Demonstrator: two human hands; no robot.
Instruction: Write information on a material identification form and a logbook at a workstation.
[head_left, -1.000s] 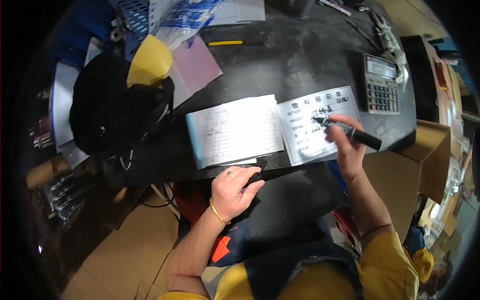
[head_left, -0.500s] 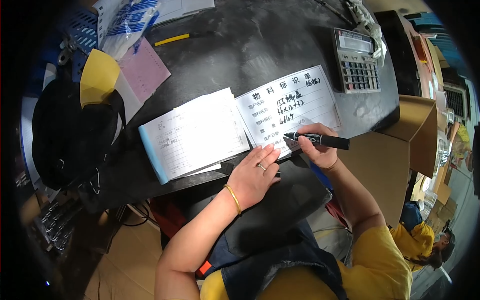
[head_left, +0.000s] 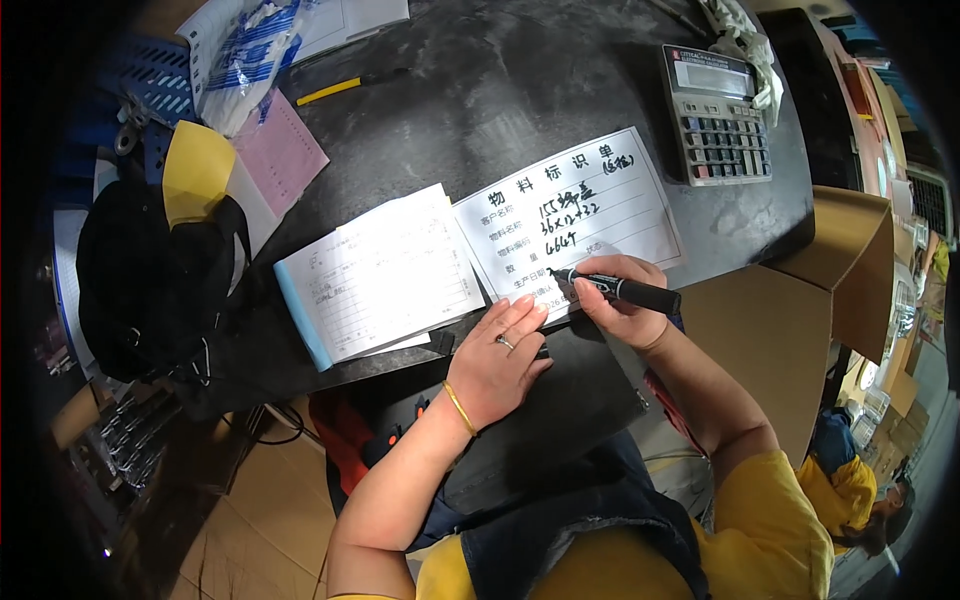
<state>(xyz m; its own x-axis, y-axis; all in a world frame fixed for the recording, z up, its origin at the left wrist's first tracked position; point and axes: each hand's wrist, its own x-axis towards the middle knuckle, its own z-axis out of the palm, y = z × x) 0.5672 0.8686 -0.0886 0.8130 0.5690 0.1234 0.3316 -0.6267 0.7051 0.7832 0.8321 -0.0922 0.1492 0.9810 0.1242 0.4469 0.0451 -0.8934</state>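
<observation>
My right hand (head_left: 625, 305) grips a black marker (head_left: 640, 293), its tip touching a white printed label sheet (head_left: 640, 215) with bold black handwriting in its rows. Fresh ink shows at the tip, in a lower row. My left hand (head_left: 497, 365) lies flat with fingers stretched over the sheet's lower left edge; it wears a ring and a gold bangle. A small dark piece peeks out by its thumb; whether the hand holds it I cannot tell. Left of the sheet, a form pad (head_left: 385, 280) with a blue binding strip lies partly written on.
A calculator (head_left: 722, 140) stands at the right of the dark table (head_left: 450, 110). Further left are a yellow cutter (head_left: 328, 92), pink paper (head_left: 283, 150), a plastic bag (head_left: 250, 70) and a black bag (head_left: 140, 280). An opened carton (head_left: 760, 330) borders the table's right; a person (head_left: 845, 485) is beyond.
A short new ink stroke has appeared on the label sheet at the marker's tip. The view has shifted slightly, while my left hand stays on the sheet's edge.
</observation>
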